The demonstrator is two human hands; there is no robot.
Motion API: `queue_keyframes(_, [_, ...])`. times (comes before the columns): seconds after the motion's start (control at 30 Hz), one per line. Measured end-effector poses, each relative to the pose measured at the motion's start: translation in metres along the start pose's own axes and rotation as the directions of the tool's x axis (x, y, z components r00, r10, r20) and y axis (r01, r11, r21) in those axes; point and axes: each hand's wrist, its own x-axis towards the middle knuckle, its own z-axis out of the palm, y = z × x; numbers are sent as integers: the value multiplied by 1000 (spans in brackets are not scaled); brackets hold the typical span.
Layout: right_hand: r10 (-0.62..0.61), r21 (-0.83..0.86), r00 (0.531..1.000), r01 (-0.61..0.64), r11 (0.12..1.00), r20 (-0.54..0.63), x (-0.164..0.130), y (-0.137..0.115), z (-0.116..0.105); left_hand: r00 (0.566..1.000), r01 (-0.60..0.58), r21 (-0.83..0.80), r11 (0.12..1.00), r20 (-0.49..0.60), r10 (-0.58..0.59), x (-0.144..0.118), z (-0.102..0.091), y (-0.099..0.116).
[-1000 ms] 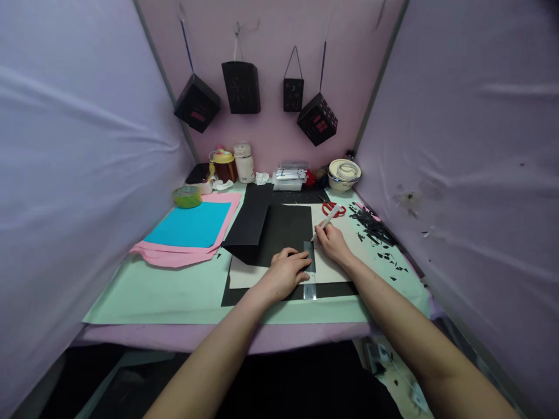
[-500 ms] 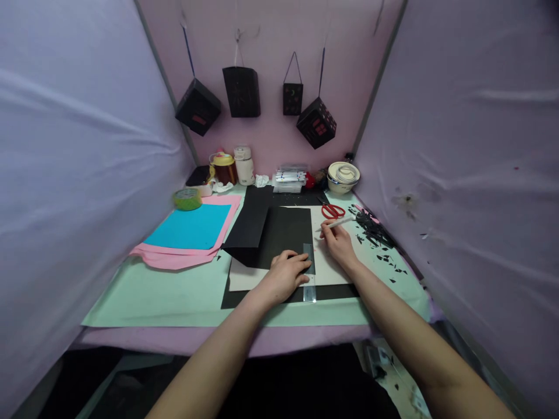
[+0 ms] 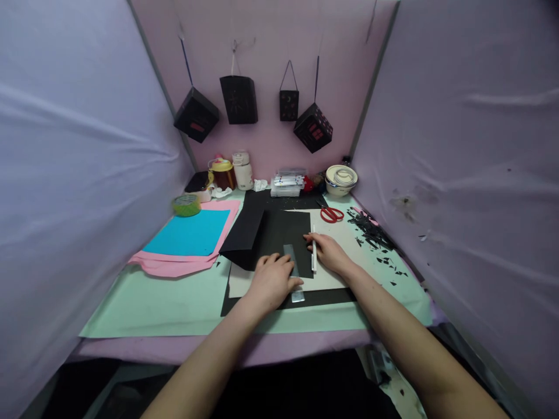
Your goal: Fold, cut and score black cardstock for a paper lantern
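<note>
My left hand rests palm down with its fingers and thumb over a clear ruler, which lies slightly tilted across black card. Part of the ruler is hidden beneath the fingers. The left side of this card is folded up into a raised flap. At the card's right edge, my right hand holds a slim white pen-like tool, whose body points down toward me. Its fingertips touch the card edge. Underneath lies a pale board, with another black sheet below that.
Red-handled scissors lie behind my right hand, with black paper scraps further right. Blue sheets on pink ones and a tape roll are at left. Bottles, a pen box and bowls line the back.
My left hand and the ruler have moved left, and the ruler has tilted. My right hand has moved to the card's right edge, and the white tool has swung from pointing sideways to pointing toward me.
</note>
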Motion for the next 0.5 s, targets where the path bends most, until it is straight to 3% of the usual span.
queue_keyframes(0.13, [7,3,1000,-7,1000,4,0,-1,0,987,157,96,983,6,-159,-11,-13,-36])
queue_keyframes(0.27, [13,11,1000,-13,1000,8,0,0,0,986,132,54,990,94,-136,-21,-14,-62])
queue_keyframes(0.37, [14,2,1000,-14,1000,1,0,-2,-4,980,155,30,987,122,-157,-26,-8,-55])
queue_keyframes(0.5, [-72,-45,996,70,997,-45,-3,-18,-11,974,208,64,976,75,-212,-29,0,-25])
